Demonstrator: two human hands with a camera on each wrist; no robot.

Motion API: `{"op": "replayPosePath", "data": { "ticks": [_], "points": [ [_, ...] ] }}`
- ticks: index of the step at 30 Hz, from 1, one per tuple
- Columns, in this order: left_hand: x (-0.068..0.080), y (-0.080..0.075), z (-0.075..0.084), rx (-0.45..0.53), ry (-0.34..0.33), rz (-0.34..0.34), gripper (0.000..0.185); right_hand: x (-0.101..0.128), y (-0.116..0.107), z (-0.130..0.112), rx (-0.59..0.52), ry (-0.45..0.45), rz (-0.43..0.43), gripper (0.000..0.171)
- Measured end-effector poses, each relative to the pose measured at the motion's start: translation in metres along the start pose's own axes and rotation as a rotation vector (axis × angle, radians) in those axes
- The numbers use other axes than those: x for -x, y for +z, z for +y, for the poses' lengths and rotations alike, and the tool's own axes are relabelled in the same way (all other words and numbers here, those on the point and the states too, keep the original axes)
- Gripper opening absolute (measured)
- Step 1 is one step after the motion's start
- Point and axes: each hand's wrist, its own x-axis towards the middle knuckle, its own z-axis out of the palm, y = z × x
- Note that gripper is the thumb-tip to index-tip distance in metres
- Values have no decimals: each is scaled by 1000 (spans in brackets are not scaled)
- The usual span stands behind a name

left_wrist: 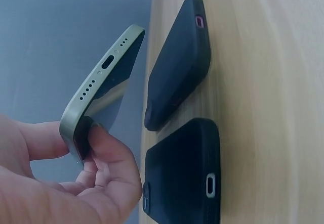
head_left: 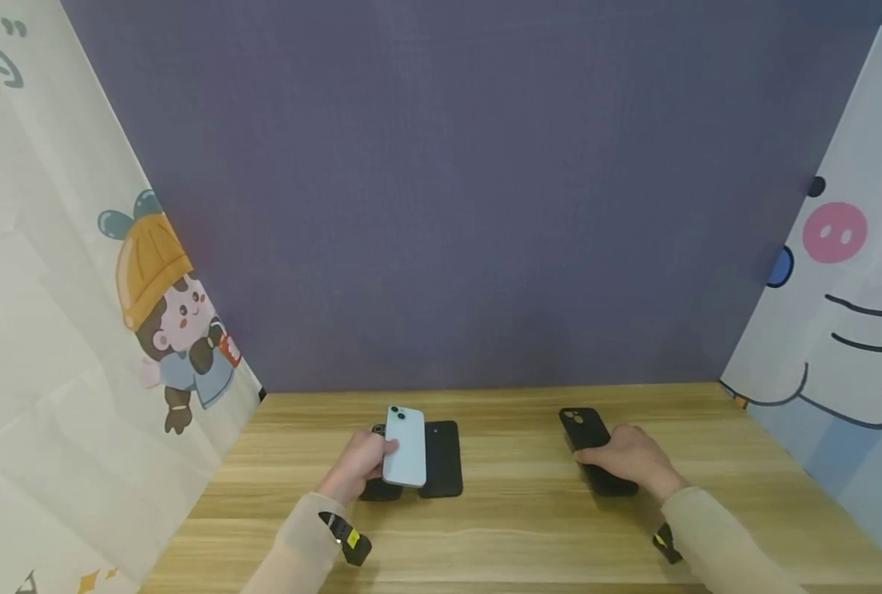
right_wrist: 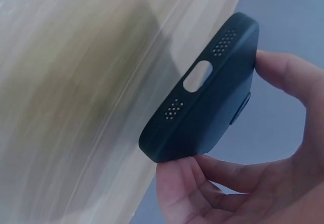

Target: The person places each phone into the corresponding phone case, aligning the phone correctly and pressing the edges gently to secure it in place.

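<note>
Wooden table (head_left: 530,528) before a purple wall; left hand (head_left: 359,470) pinches a pale phone (head_left: 404,445) by its edges above two black cases (head_left: 441,459); right hand (head_left: 634,458) clasps a black-cased phone (head_left: 592,450) lying on the table; the bare phone looks stiff, slick, breakable, so the side edges seem safest.

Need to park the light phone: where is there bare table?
Bare wood lies between the black cases by the left hand and the cased phone under the right hand, and along the near edge of the table. The spot under the light phone is crowded.
</note>
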Motion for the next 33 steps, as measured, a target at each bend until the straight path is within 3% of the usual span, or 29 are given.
{"op": "replayPosePath", "data": {
  "ticks": [7, 15, 23, 33],
  "points": [
    [-1, 9, 1, -1, 0, -1, 34, 5, 3, -10, -34, -7, -1, 51],
    [0, 18, 0, 12, 2, -7, 34, 9, 8, -20, -63, -22, 12, 57],
    [4, 27, -1, -36, 21, 42, 30, 11, 8, -26, -32, -35, 24, 51],
    [6, 33, 1, -30, 38, 47, 36, 10, 9, -36, -1, -53, 42, 71]
  ]
}}
